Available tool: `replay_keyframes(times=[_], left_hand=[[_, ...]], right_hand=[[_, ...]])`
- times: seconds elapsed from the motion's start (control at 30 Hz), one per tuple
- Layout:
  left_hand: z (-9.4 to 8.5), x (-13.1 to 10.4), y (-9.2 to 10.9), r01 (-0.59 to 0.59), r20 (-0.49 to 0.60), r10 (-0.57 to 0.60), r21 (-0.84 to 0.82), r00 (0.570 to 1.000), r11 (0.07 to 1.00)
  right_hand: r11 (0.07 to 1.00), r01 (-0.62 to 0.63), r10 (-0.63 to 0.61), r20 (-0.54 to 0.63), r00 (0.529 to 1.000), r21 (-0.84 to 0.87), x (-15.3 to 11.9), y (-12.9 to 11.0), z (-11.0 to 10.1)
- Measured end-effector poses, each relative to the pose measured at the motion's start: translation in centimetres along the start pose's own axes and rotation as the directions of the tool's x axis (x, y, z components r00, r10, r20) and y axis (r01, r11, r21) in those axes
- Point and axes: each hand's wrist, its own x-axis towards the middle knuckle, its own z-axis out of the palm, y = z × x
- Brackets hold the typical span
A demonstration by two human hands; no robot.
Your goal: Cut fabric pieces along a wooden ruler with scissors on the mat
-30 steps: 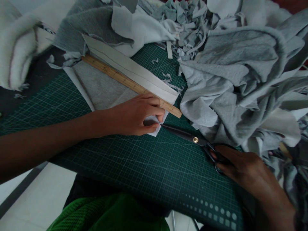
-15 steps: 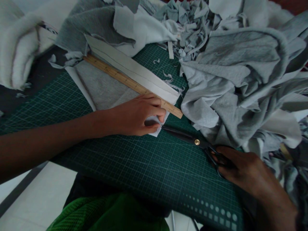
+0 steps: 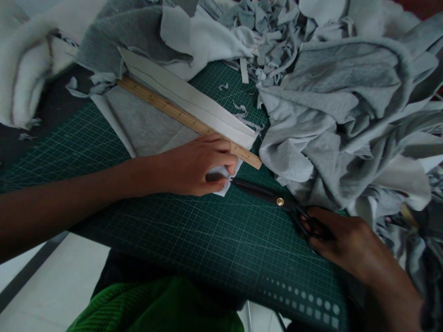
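Note:
My left hand [image 3: 204, 166] presses on a piece of grey fabric [image 3: 145, 120], its thumb and fingers closed around the cloth near the lower corner. Beside the fingers, a wooden ruler [image 3: 173, 113] lies diagonally across the fabric. Along the ruler's far side runs a pale strip [image 3: 207, 108] with a line drawn on it. In my right hand [image 3: 353, 244] are black scissors [image 3: 270, 196], fingers through the handles. Their blades look closed, and the tips touch the fabric edge just by my left thumb.
A green gridded cutting mat [image 3: 207, 235] lies under the work. Heaped grey fabric [image 3: 328, 106] covers the right side, with small scraps [image 3: 270, 50] piled at the back. White fleecy cloth [image 3: 27, 78] sits at the far left. Thread bits [image 3: 240, 108] lie near the strip.
The scissors and my right hand have shifted very slightly left, in step with a small shift of the whole view. My left hand keeps its place on the fabric.

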Motion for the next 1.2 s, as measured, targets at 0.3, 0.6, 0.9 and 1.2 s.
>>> replay_keyframes(times=[0.3,0.6,0.9,1.2], left_hand=[[-0.10,-0.11,0.05,0.004,0.020,-0.004,0.005,1.000,1.000],[-0.14,-0.08,0.10,0.012,0.027,-0.012,0.009,1.000,1.000],[-0.02,-0.12,-0.04,0.003,0.008,-0.003,0.002,1.000,1.000],[-0.18,-0.08,0.05,0.015,0.025,-0.015,0.012,1.000,1.000]], right_hand=[[0.996,-0.052,0.056,-0.046,0.997,0.073,0.51,-0.37,-0.02],[0.984,-0.114,0.101,0.092,0.991,0.140,0.03,0.09,0.00],[0.989,-0.116,0.110,0.065,0.992,0.095,0.10,-0.42,0.11],[0.995,-0.064,0.062,0.030,0.998,0.073,-0.13,-0.59,0.25]])
